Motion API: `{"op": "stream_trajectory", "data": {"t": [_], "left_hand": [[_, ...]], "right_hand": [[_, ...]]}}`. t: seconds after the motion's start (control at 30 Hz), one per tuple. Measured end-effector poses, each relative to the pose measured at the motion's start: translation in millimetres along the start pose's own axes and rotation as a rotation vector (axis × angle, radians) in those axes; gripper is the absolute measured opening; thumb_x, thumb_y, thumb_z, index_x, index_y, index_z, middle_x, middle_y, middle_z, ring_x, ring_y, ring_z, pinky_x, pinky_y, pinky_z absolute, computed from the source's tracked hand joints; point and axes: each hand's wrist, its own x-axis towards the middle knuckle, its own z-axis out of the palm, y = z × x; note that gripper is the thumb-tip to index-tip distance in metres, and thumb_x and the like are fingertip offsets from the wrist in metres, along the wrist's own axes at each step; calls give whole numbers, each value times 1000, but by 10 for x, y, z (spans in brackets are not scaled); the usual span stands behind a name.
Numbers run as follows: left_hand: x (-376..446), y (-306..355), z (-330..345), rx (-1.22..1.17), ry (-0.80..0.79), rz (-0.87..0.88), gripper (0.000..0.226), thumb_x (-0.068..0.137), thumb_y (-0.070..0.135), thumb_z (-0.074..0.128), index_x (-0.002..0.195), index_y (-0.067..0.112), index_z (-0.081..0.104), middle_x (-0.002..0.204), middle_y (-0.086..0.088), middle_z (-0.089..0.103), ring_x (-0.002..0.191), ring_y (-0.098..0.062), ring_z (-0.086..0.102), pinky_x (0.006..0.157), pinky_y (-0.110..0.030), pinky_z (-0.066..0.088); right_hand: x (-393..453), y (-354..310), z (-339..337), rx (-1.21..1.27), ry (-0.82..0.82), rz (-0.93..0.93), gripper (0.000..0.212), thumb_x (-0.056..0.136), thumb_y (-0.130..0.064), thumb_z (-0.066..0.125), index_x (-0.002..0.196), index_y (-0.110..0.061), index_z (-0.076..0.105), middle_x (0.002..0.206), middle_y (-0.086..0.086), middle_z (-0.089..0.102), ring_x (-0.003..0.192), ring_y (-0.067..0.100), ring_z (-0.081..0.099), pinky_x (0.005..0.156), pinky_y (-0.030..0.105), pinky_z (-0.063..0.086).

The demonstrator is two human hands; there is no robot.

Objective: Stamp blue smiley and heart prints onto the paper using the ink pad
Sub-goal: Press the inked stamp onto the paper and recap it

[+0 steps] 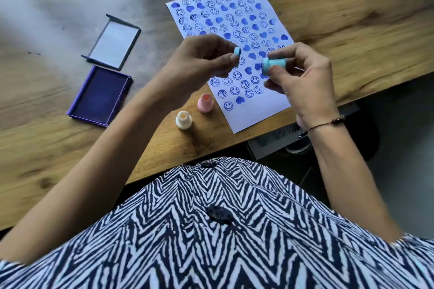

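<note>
The right hand (303, 80) pinches a small teal stamp (273, 65) on its side, thumb below and fingers on top, in the air over the lower part of the paper (258, 115). The left hand (202, 58) holds a small teal cap (237, 51) between thumb and fingertips, just left of the stamp and apart from it. My reading is that the stamp is being capped or uncapped; which of the 2 I cannot tell.

The stamp looks like light, hard plastic with a waisted body, so it should sit firmly when pinched at the narrow middle, keeping fingers off the inked face. The cap is tiny and smooth; it could slip from the fingertips easily and is best held by its rim.

The paper lies on the wooden counter (352, 19), nearly covered in blue smiley and heart prints, with a bare strip at its near edge. It is thin and will slide or lift if a stamp sticks, so a steadying finger on it may help.

Left of the paper's near corner stand 2 more stamps, a pink stamp (205, 103) touching or just beside the paper edge and a cream stamp (183, 120) a little nearer the person. Well left of the paper lies the open ink pad (101, 95), its blue face up, with its lid (112, 41) just beyond it. The pad surface is soft and wet, so a light, flat press should ink evenly.
</note>
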Motion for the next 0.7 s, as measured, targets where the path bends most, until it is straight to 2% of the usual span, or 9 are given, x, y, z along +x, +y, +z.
{"op": "stream_trajectory", "data": {"t": [0.17, 0.3, 0.37, 0.47, 0.5, 0.57, 0.63, 0.7], "left_hand": [[-47, 12, -55, -6, 67, -7, 7, 85, 5, 55, 88, 10, 59, 80, -7, 58, 78, -20, 53, 75, -24, 48], [-227, -32, -162, -49, 227, 15, 8, 87, 8, 54, 92, 10, 59, 81, -6, 60, 76, -15, 56, 75, -26, 49], [-458, -115, -310, -48, 383, 52, 6, 86, 12, 55, 89, 17, 58, 81, -4, 60, 77, -17, 55, 74, -27, 49], [-834, -336, -462, -109, 747, 104, 6, 83, 18, 56, 86, 23, 58, 80, 1, 61, 73, -13, 55, 69, -21, 49], [-948, -420, -488, -147, 888, 110, 6, 85, 17, 56, 86, 23, 58, 80, 3, 61, 71, -11, 55, 67, -17, 49], [-1133, -567, -528, -259, 1115, 108, 10, 88, 14, 53, 84, 22, 57, 80, 2, 59, 69, -9, 53, 63, -14, 48], [-1229, -646, -558, -372, 1202, 111, 11, 89, 12, 51, 83, 20, 56, 81, -1, 59, 71, -10, 54, 63, -15, 49], [-1290, -706, -582, -406, 1248, 124, 10, 90, 13, 50, 84, 20, 55, 83, -2, 60, 74, -12, 57, 66, -17, 51]], "right_hand": [[38, -34, -14, 20, 6, 38, 17, 80, -2, 65, 78, -19, 61, 72, -3, 60, 60, 1, 62, 61, 24, 59], [18, -135, 165, -191, -116, -52, 12, 78, -7, 67, 85, -16, 65, 84, 7, 66, 74, 19, 62, 75, 40, 57], [40, -284, 432, -267, -216, -148, 13, 75, -8, 69, 86, -14, 67, 91, 9, 68, 79, 21, 62, 78, 36, 54], [66, -519, 963, -378, -388, -376, 18, 71, -4, 67, 86, -13, 70, 84, 0, 64, 73, 15, 55, 69, 14, 42], [58, -579, 1157, -418, -467, -460, 20, 71, -3, 65, 87, -14, 70, 81, -2, 62, 73, 13, 52, 66, 10, 37], [23, -664, 1526, -531, -623, -617, 22, 74, -3, 61, 90, -15, 70, 87, 2, 66, 81, 19, 57, 65, 17, 35], [15, -711, 1825, -620, -711, -759, 23, 76, -4, 57, 93, -13, 69, 98, 9, 68, 93, 26, 59, 69, 23, 34], [-3, -720, 2057, -655, -790, -842, 21, 76, -1, 56, 91, -9, 69, 97, 16, 67, 94, 33, 57, 76, 35, 40]]}}
